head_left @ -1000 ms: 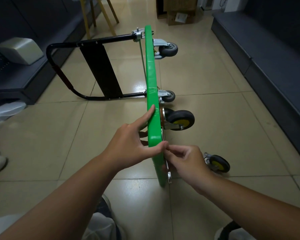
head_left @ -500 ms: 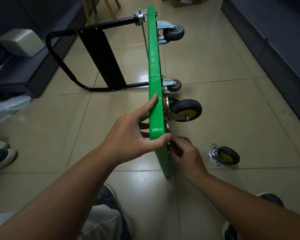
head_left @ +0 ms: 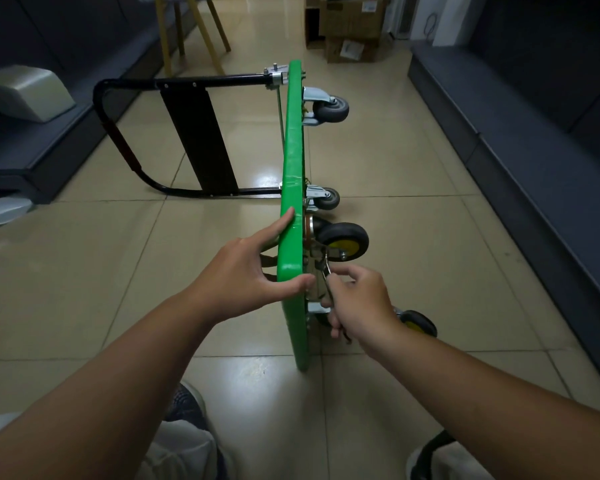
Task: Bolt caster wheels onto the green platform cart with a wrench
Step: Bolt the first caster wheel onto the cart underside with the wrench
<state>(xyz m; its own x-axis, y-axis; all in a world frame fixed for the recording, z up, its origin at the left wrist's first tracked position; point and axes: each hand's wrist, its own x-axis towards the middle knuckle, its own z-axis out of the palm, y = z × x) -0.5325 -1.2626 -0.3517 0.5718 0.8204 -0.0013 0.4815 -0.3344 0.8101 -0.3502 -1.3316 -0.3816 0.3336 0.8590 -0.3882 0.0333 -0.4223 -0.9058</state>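
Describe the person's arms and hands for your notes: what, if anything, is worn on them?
Nothing is worn. The left hand and right hand are bare: no gloves, and no rings show. Both forearms are uncovered as far as the frame's edge, with no sleeve, watch or band in sight.

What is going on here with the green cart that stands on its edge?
A person is fitting caster wheels to the green platform cart, which stands on its long edge on the tiled floor. The left hand grips its upper edge to steady it. The right hand holds a wrench at the base of a yellow-hubbed caster. Two grey casters sit at the far end, and a second yellow caster lies on the floor, not yet mounted.
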